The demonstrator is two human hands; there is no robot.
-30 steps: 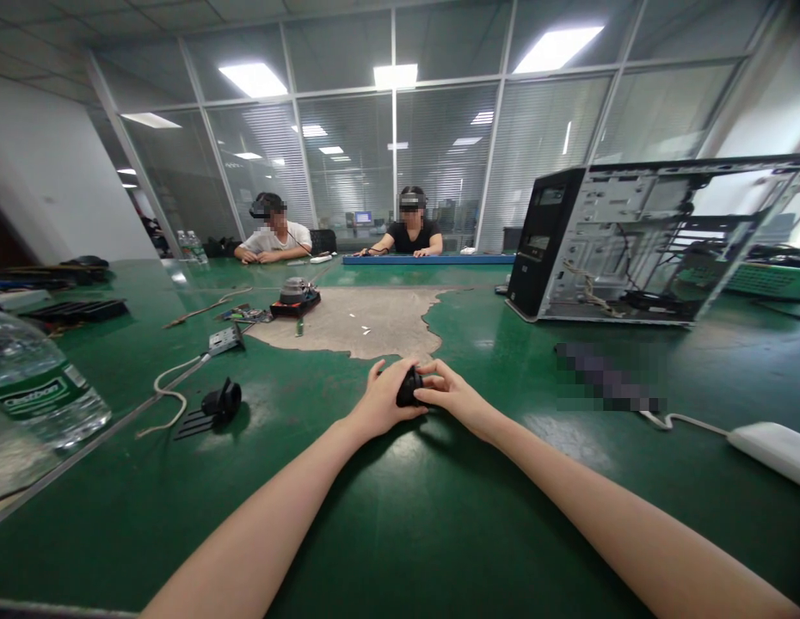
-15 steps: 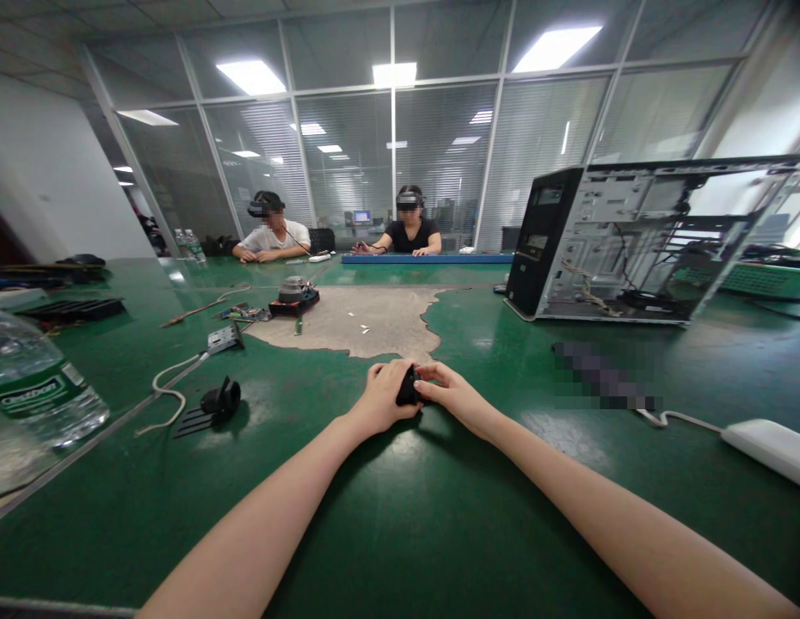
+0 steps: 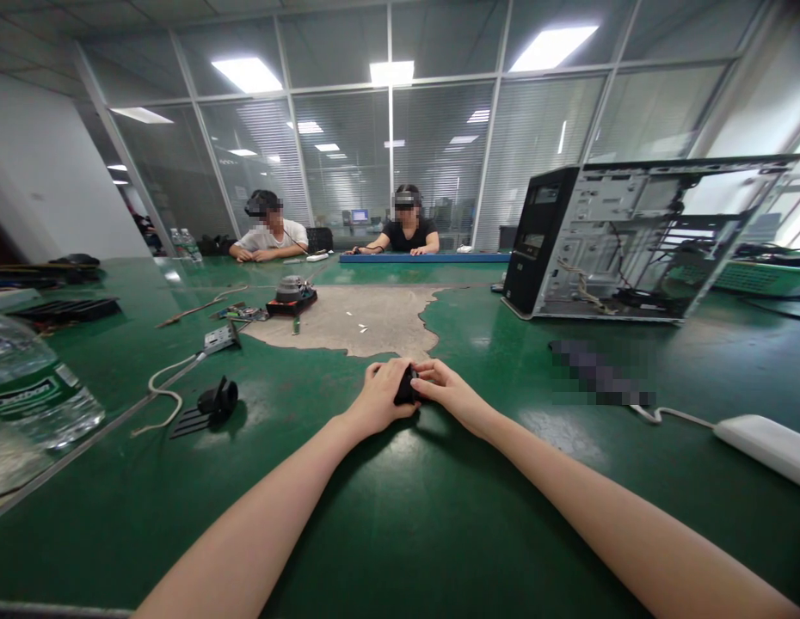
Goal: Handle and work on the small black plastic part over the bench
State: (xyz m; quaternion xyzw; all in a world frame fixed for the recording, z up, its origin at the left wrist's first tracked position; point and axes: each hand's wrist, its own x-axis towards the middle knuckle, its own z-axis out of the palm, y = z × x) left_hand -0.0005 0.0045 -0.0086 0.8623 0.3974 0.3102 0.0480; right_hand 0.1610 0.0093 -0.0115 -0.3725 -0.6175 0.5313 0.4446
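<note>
A small black object (image 3: 406, 387) is between my two hands, low over the green table (image 3: 387, 516) at the middle of the view. My left hand (image 3: 382, 397) wraps round its left side and top, fingers bent. From the right, my right hand (image 3: 442, 385) grips it with thumb and fingers. Much of the object is hidden by the fingers, so its shape cannot be made out. Just beyond the hands lies a bare beige patch (image 3: 354, 318) of the tabletop. To the left sits a black plastic part with a round end (image 3: 220, 397).
An open computer case (image 3: 545, 245) stands at the right, with a white power strip (image 3: 765, 443) nearer. At the left are a water bottle (image 3: 42, 387), a metal part with a cable (image 3: 219, 340) and a red-black device (image 3: 292, 299). Two people sit across the table.
The whole view has shifted slightly, with the table items a little further left. Both hands keep their hold on the black object. The dark-shirted person's hand at the left has lowered a little.
</note>
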